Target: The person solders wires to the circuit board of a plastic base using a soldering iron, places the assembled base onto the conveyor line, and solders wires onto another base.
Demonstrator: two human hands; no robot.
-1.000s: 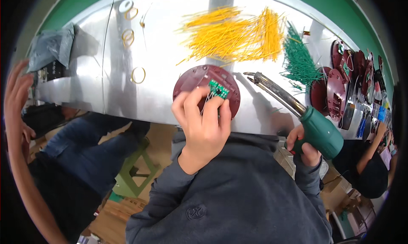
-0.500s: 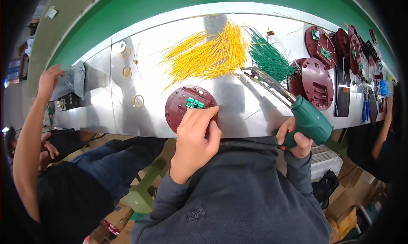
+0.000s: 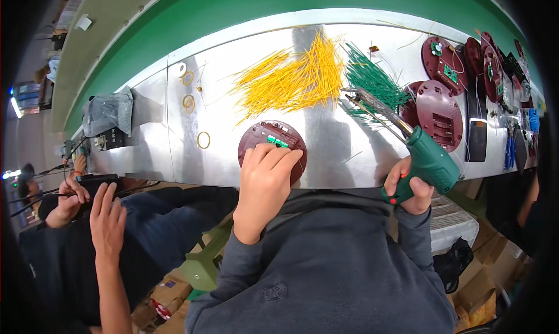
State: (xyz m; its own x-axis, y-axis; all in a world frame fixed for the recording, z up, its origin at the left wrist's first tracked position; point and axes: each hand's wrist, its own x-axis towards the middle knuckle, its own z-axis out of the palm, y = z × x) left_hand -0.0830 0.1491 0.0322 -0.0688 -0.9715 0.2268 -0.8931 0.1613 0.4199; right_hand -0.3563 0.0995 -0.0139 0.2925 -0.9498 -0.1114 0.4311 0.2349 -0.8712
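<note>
A round maroon plastic housing (image 3: pixel 251 140) lies on the metal table in front of me, with a small green circuit board (image 3: pixel 278 141) inside it. Over its near part is my left hand (image 3: pixel 263 174), fingers bent and pressed together at the board; whatever they pinch is hidden. My right hand (image 3: pixel 412 189) grips the handle of a green soldering gun (image 3: pixel 432 162). Its long metal tip points up and left, well apart from the housing, near the green wires (image 3: pixel 372 78). A pile of yellow wires (image 3: pixel 300 80) spreads beyond the housing.
More maroon housings (image 3: pixel 439 110) and a black flat case (image 3: pixel 477 140) lie at the right, with blue-handled pliers (image 3: pixel 510 152) beyond. Yellow rings (image 3: pixel 203 140) and a plastic bag (image 3: pixel 110 112) are at the left. A co-worker's hand (image 3: pixel 108 217) is at the left, below the table edge.
My left hand has shifted slightly farther over the housing, covering more of the circuit board. The co-worker's arm has dropped from beside the plastic bag. My right hand keeps its grip.
</note>
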